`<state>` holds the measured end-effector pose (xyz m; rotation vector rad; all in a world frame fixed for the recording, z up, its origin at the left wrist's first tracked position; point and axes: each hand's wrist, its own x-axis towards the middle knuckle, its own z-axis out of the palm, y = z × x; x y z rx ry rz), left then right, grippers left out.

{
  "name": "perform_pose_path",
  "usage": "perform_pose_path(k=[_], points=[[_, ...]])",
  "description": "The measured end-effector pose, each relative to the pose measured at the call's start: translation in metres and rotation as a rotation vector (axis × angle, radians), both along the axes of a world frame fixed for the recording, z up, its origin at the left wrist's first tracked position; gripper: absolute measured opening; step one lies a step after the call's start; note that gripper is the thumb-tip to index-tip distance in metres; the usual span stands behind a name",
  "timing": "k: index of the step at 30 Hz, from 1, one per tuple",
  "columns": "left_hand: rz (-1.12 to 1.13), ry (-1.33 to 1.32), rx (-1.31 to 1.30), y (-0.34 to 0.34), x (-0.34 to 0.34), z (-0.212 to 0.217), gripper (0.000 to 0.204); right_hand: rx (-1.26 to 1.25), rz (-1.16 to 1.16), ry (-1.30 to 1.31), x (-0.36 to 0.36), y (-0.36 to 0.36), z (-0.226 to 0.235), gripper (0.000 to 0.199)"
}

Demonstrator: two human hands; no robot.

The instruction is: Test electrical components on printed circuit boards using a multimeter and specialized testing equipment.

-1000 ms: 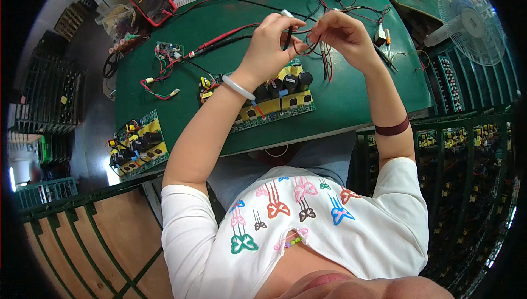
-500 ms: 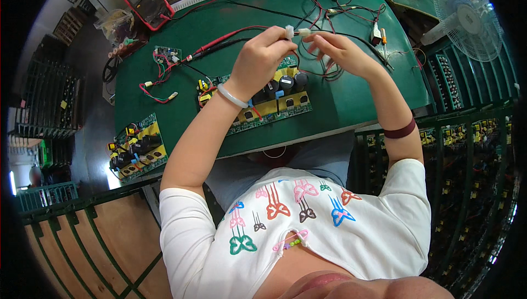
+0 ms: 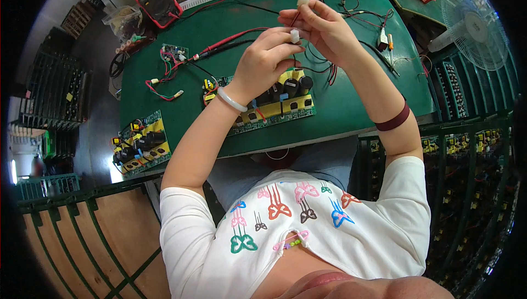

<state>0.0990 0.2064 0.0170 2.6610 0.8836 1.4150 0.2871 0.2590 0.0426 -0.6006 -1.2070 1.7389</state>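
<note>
My left hand (image 3: 264, 62) is closed on a white plug connector (image 3: 295, 36), pinched at the fingertips. Just to the right and farther up, my right hand (image 3: 332, 31) grips an off-white connector (image 3: 303, 0) between thumb and forefinger, with dark red wires trailing from it across the palm. The two connectors are apart. Beneath my left hand lies a green circuit board (image 3: 272, 122) with yellow-wrapped parts and black capacitors; my wrist and fingers cover some of it. A red test probe (image 3: 225, 39) and a black one stretch leftward behind my left hand.
A red multimeter (image 3: 157, 2) stands at the far left of the green table (image 3: 340, 113). A small board (image 3: 173, 53) with wires lies below it. Another populated board (image 3: 144, 148) sits at the near left. A screwdriver (image 3: 391, 43), cables and a fan (image 3: 475, 27) are on the right.
My right hand has moved up and away from my left, carrying its connector, so the gap between the two connectors has widened. My left hand stays nearly in place.
</note>
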Motion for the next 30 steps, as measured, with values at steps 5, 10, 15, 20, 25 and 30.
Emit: perform_pose_path(k=[5,10,15,20,25,30], points=[[-0.096,-0.16,-0.266,-0.01,-0.002,0.004,0.027,0.285,-0.088,-0.286,0.034,0.023,-0.018,0.014],[-0.255,-0.526,-0.726,-0.009,-0.014,-0.006,0.025,0.886,-0.321,-0.82,0.11,0.065,-0.026,0.013],[-0.201,-0.678,-0.795,-0.011,-0.01,-0.005,0.021,0.928,-0.649,-0.817,0.167,0.077,0.036,0.014],[-0.232,-0.617,-0.805,-0.017,-0.002,-0.001,0.017,1.076,-0.55,-0.633,0.128,0.05,0.056,0.026],[-0.155,-0.56,-0.776,-0.019,0.005,0.005,0.017,1.092,-0.396,-0.547,0.051,0.01,0.009,0.018],[-0.048,-0.411,-0.748,-0.018,0.008,0.005,0.023,1.042,-0.324,-0.505,0.042,0.004,-0.015,0.025]])
